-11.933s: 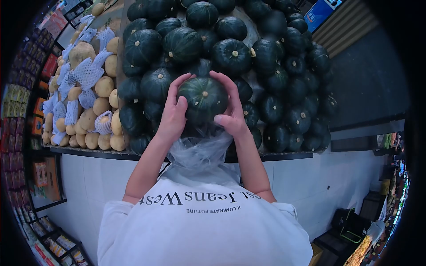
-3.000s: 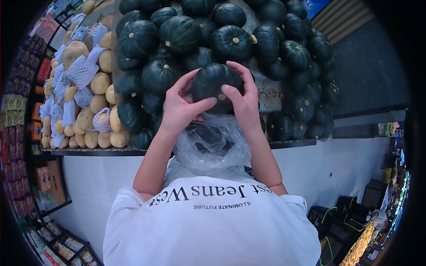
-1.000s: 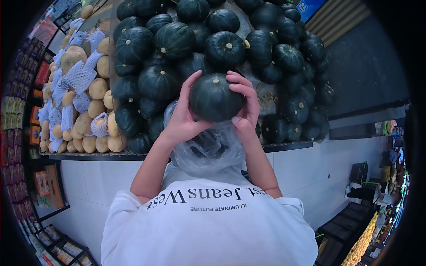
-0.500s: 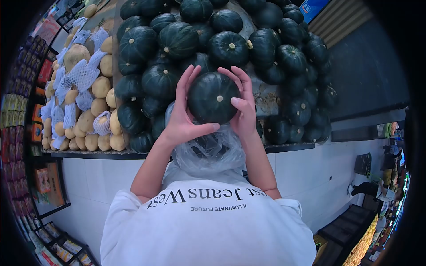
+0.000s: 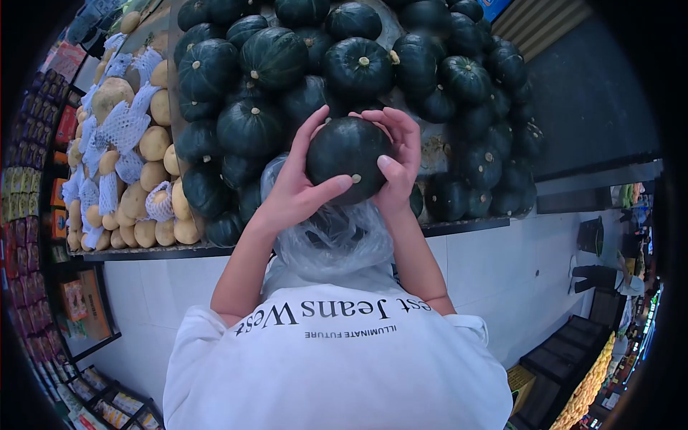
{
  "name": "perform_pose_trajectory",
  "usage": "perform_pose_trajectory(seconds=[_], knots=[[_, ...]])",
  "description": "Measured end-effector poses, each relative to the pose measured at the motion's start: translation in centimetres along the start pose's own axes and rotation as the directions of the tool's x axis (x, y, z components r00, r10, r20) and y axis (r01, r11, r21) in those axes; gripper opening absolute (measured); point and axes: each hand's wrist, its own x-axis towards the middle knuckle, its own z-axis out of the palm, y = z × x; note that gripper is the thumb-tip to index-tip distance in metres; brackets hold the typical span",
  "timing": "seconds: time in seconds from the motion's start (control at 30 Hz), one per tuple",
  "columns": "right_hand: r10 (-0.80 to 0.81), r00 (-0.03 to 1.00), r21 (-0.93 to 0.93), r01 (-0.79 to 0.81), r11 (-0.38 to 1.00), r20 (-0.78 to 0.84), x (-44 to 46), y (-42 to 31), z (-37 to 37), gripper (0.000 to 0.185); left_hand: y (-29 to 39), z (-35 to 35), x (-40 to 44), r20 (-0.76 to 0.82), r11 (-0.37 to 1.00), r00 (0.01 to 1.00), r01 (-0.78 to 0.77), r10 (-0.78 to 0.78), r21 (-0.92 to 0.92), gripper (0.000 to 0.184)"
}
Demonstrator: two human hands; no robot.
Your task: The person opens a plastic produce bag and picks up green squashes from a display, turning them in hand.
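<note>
Between my two hands is a round, dark green kabocha pumpkin, its pale stem turned toward my body. My left hand wraps its left side, with the thumb lying near the stem. On the opposite side my right hand curls its fingers around the far edge and presses its thumb on the skin. Below the pumpkin, close to my chest, hangs a clear plastic bag with something dark showing through it. A heap of similar pumpkins lies just beyond my hands.
To the left, behind a clear divider, are tan round vegetables, some in white foam nets. Packaged goods line the far left. A person is in the aisle at right, near a dark basket.
The pumpkin has been tilted in my hands, so its stem has moved down toward my body. My left thumb has shifted up along it. The view has shifted slightly.
</note>
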Motion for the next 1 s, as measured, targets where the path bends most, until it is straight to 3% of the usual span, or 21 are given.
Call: perform_pose_trajectory(seconds=[0.23, 0.33, 0.57, 0.67, 1.0], knots=[[-0.075, 0.997, -0.138, 0.078, 0.987, 0.025, -0.3, 0.1, -0.1, 0.059, 0.3, -0.2, 0.2, -0.037, 0.998, 0.998, 0.06, -0.06, 0.011, 0.067], [-0.011, 1.0, -0.014, 0.011, 1.0, 0.007, -0.4, 0.4, -0.4, 0.058, -0.2, -0.1, 0.3, -0.036, 0.998, 0.998, 0.053, -0.054, -0.018, 0.07], [0.112, 0.993, -0.093, -0.109, 0.99, 0.028, 0.3, 0.4, -0.8, 0.056, -0.6, 0.2, 0.2, -0.126, 0.988, 0.992, 0.015, 0.004, 0.153, 0.084], [0.188, 0.982, -0.037, -0.187, 0.982, 0.018, 0.4, 0.2, -0.8, 0.056, -0.5, 0.3, 0.2, -0.14, 0.959, 0.984, -0.067, 0.109, 0.275, 0.08], [0.277, 0.961, 0.04, -0.278, 0.96, 0.013, 0.6, -0.7, -0.7, 0.06, -0.8, 0.6, 0.5, -0.142, 0.953, 0.971, -0.15, 0.192, 0.263, 0.073]])
